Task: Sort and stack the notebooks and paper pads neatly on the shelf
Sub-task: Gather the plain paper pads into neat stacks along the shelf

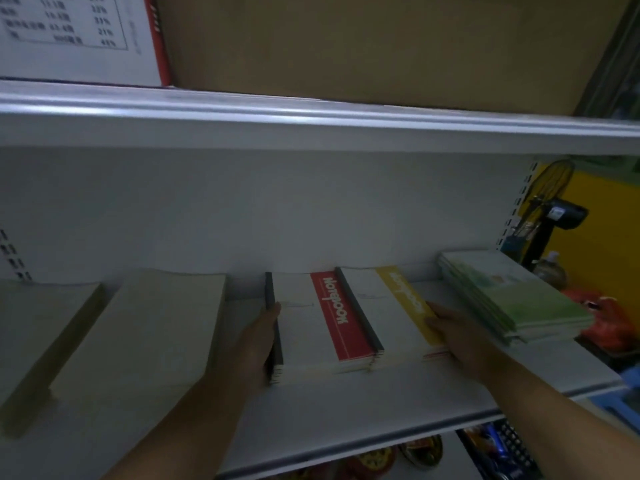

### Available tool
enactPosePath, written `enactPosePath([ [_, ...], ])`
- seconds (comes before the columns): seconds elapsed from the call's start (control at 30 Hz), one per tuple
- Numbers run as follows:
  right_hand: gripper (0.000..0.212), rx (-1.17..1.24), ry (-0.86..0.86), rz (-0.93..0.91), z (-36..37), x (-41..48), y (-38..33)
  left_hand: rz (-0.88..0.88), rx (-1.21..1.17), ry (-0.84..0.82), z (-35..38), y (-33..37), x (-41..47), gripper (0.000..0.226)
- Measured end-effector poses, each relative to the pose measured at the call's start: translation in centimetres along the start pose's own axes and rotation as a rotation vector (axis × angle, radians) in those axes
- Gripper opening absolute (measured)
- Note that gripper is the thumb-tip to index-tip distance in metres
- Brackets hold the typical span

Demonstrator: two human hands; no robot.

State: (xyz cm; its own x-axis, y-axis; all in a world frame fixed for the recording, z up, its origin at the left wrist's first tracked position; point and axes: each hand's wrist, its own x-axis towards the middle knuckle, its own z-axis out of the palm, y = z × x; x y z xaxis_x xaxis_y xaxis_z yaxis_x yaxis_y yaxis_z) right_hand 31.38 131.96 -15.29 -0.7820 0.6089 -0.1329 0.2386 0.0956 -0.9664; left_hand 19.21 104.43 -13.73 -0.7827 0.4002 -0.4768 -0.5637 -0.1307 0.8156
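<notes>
Shelf (346, 407), left to right: two beige paper pads (145, 330) left of the red-banded notebook stack (322, 327). Left hand (263, 337) flat, fingers together, pressed against that stack's left edge. Yellow-banded notebook stack (398, 313) touches its right side; right hand (460, 337) flat against yellow stack's right edge. Green notebooks (512, 296) farther right.

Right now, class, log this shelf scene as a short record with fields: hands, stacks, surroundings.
left hand: flat against the left edge of the red notebooks
right hand: against the right edge of the yellow notebooks
red and yellow stacks: side by side, touching
green pads: fanned stack, far right, apart from the hands
beige pads: two stacks, left
shelf: white, cardboard box above
</notes>
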Motion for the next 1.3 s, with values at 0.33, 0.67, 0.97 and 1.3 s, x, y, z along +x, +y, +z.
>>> enactPosePath([
  [0.33, 0.03, -0.189, -0.037, -0.049, -0.3, -1.7, -1.6, 0.201, 0.271, 0.112, 0.5, 1.4, 0.1, 0.022],
  [0.67, 0.038, -0.498, 0.088, -0.375, -12.9, 1.2, -6.7, 0.527, 0.272, -0.17, 18.6, -0.8, -4.3, 0.026],
  [0.97, 0.058, 0.271, -0.134, 0.215, -23.9, 8.5, 0.4, 0.024, 0.108, -0.197, 33.4, -9.5, 2.7, 0.035],
  [1.3, 0.038, 0.275, -0.396, 0.278, -25.4, 10.3, 2.0, -0.051, 0.023, -0.102, 36.8, -10.9, 4.1, 0.022],
])
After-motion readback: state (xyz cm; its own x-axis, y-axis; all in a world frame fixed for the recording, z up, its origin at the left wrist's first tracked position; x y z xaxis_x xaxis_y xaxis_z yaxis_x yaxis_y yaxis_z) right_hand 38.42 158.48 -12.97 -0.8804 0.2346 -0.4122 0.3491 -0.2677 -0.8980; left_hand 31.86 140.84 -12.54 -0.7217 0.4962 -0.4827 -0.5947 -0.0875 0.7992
